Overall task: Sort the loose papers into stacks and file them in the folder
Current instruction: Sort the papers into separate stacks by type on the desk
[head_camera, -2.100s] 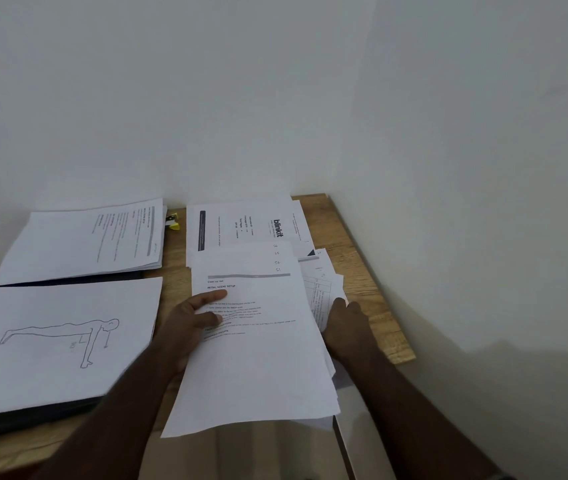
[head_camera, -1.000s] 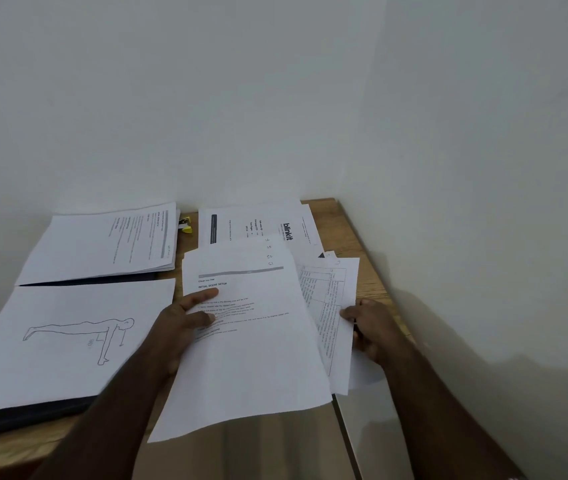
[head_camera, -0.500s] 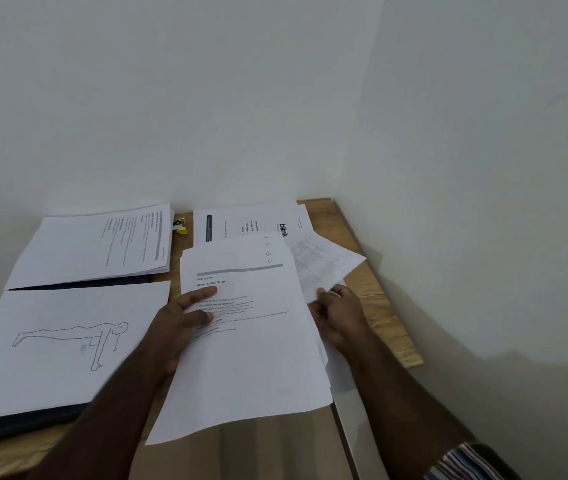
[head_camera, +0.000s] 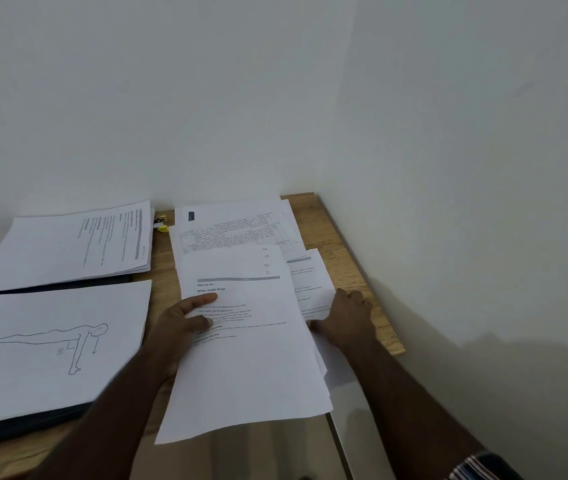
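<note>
Both hands forward — fingers (left) extended.

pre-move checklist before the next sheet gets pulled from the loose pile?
1. Left hand holds the top sheet: ok.
2. Right hand touches the lower sheets: ok; exact grip cannot tell.
3. Loose pile squared: not ok, fanned, overhanging the table front edge.
4. Table-printed sheet lies on the far stack: ok.
5. Folder open, sorted stacks on it: ok.
</note>
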